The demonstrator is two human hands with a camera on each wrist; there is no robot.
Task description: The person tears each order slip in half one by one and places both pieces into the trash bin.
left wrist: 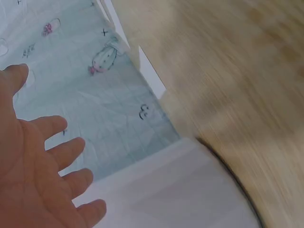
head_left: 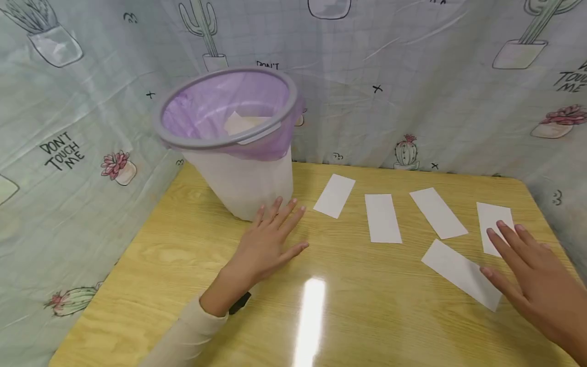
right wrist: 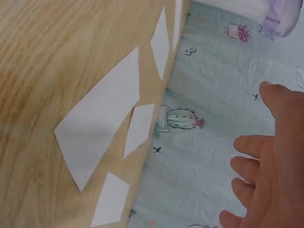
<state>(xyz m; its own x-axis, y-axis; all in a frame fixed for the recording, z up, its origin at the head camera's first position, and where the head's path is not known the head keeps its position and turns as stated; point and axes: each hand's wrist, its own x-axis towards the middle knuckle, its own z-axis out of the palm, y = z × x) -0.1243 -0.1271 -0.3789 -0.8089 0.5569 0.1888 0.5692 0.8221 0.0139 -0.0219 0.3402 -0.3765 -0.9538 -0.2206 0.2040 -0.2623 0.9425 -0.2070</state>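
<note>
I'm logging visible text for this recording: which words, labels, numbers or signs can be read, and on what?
"DON'T TOUCH ME": cactus-print sheet, left side.
"DON'T": same sheet, just above the bin; rest hidden.
"TOUCH ME": sheet, right edge; word above cut off.
"x": small mark on the sheet, repeated elsewhere.
Left wrist view: lettering too small to read.
White papers: no writing visible.

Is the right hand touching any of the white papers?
Apart. The right wrist view plainly shows the cactus sheet between the right hand and all the white papers.
</note>
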